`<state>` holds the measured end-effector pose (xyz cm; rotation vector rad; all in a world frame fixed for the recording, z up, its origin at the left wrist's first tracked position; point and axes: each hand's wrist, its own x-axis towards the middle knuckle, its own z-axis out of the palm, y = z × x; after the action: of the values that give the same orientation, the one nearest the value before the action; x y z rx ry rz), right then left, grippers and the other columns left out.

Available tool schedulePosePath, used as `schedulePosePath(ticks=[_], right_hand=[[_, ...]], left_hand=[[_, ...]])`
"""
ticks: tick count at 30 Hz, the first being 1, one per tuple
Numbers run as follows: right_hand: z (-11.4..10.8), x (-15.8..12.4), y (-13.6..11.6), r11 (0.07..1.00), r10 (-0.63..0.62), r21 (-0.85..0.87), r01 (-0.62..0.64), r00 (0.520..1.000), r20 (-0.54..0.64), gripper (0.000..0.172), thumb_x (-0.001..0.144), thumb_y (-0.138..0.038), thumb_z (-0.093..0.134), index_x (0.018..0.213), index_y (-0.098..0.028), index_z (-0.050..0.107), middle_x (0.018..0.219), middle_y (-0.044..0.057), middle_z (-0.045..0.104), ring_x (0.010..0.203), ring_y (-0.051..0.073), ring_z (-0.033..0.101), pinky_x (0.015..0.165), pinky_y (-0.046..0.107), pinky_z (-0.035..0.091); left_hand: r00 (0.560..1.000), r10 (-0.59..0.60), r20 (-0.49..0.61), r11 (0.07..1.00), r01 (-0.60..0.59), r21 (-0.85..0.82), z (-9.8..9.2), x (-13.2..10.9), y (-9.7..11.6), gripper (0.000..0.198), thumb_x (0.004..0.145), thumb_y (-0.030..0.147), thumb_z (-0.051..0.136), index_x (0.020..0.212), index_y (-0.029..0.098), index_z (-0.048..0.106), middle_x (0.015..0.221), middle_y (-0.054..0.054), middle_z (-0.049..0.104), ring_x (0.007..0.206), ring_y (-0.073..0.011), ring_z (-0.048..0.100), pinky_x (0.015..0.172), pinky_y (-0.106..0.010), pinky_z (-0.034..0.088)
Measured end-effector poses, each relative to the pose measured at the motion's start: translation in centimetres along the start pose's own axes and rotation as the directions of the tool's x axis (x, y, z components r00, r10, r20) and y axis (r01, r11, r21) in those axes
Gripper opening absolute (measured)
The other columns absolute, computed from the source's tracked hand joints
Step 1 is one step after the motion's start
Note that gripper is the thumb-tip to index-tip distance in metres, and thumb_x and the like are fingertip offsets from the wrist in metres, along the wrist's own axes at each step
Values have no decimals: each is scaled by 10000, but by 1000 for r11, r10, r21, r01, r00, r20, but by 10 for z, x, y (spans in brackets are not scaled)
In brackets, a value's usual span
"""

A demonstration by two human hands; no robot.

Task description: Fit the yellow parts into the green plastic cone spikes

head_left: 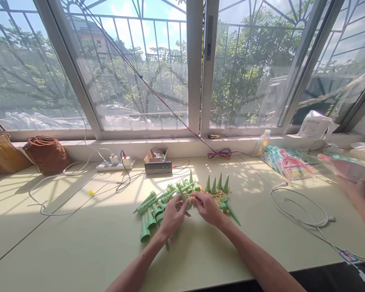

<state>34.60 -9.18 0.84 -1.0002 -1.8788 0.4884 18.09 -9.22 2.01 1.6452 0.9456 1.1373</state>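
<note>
My left hand is closed around a green cone-shaped piece, its tip pointing up. Close beside it on the right, my right hand has its fingers pinched at the side of that piece; what it pinches is too small to name. Green hollow cones lie in a pile to the left of and behind my hands. Several green cones stand upright behind my right hand among small yellow pieces. A long green cone lies to the right.
A power strip, a black box and a small carton line the back. Coiled white cable lies right. Bagged pink and teal items and a bottle stand beyond. Another person's hand is at the far right.
</note>
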Motion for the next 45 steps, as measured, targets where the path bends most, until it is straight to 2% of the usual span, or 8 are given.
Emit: schedulePosePath(ticks=[9,14,17,22,28,36,45], right_hand=[[2,-1,6,1000,16,-25,-16,1000,5,276,996,-253,406,856,-159,625,648,4,552,582,126,482,578,231,347],[2,-1,6,998,20,-66,-21,1000,-14,358,998,-272,388,685,-171,529,600,-12,484,548,113,403,550,228,294],[3,0,7,997,27,-76,-28,999,-21,373,998,-288,383,667,-171,509,591,-17,464,545,110,375,543,229,279],[4,-1,10,995,42,-92,-43,999,-13,400,1006,-336,364,654,-177,469,594,-16,447,549,110,367,541,232,268],[4,-1,12,989,53,-141,-52,999,7,437,1014,-379,347,619,-193,375,551,-34,382,504,106,326,518,243,224],[2,-1,7,985,47,-166,-41,999,27,486,1030,-399,303,611,-189,434,551,-19,441,498,110,368,517,252,241],[2,1,6,983,67,-169,-78,996,-66,519,1022,-429,299,579,-189,422,516,-20,424,471,105,337,503,254,223]], left_hand=[[1000,18,25,994,-21,104,-1,0,-5,298,871,455,572,885,158,594,860,-41,615,706,-165,634,497,-266,589],[1000,4,28,980,-9,197,0,-3,-1,303,854,464,588,867,161,586,767,-34,598,625,-156,605,416,-216,492],[999,13,30,975,-19,222,1,-3,0,303,864,471,574,849,169,586,694,-14,572,558,-137,576,422,-206,446],[999,36,7,965,-37,259,1,-3,2,304,877,469,558,841,168,590,670,-1,565,510,-111,519,478,-220,440],[999,52,8,963,-52,264,0,-3,2,283,879,444,560,833,168,598,569,35,463,482,-101,450,451,-202,386],[998,52,36,968,-59,243,-1,-2,-2,258,880,417,555,870,166,618,651,2,555,503,-112,516,464,-218,428],[994,75,82,959,-94,268,-2,-3,3,298,843,388,597,1059,186,634,771,-28,602,592,-129,568,466,-202,460]])
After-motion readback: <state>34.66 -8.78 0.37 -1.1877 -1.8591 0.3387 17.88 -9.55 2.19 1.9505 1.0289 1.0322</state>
